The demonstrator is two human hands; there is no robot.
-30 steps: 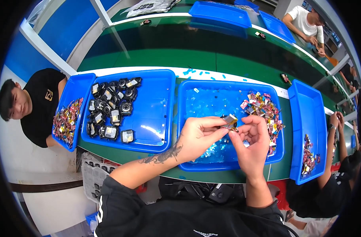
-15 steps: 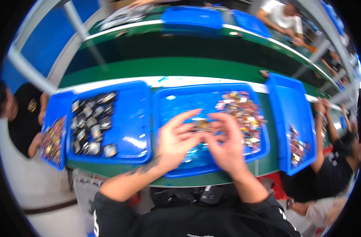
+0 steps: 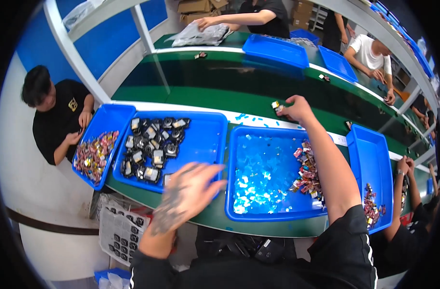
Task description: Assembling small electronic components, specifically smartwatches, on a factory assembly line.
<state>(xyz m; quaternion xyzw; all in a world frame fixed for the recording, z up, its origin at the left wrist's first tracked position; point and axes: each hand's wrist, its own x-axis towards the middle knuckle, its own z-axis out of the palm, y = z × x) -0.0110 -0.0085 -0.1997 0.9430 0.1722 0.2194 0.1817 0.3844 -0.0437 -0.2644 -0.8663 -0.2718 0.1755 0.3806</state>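
My right hand (image 3: 298, 111) reaches out over the green belt just past the middle tray. Its fingertips are closed on a small electronic part (image 3: 277, 107), yellowish and silver with a dark side. My left hand (image 3: 188, 192), fingers spread and holding nothing, hovers over the front right corner of the left tray (image 3: 200, 144). Black camera-like modules (image 3: 150, 144) with pale labels fill that tray's left side. Scattered blue film pieces (image 3: 258, 183) lie in the middle tray (image 3: 273, 217), beside a pile of small red and gold parts (image 3: 306, 168), partly hidden by my right forearm.
Small parts also lie in a far-left blue tray (image 3: 118, 111) and a right blue tray (image 3: 374, 149). Beyond the belt (image 3: 205, 98) stand more blue trays (image 3: 276, 50). Co-workers sit or stand left, right and across. Below left is a sheet of black parts (image 3: 124, 236).
My hands have parted from over the middle tray, where they held a small part together. The right moved forward to the belt; the left moved left and opened. The view has shifted.
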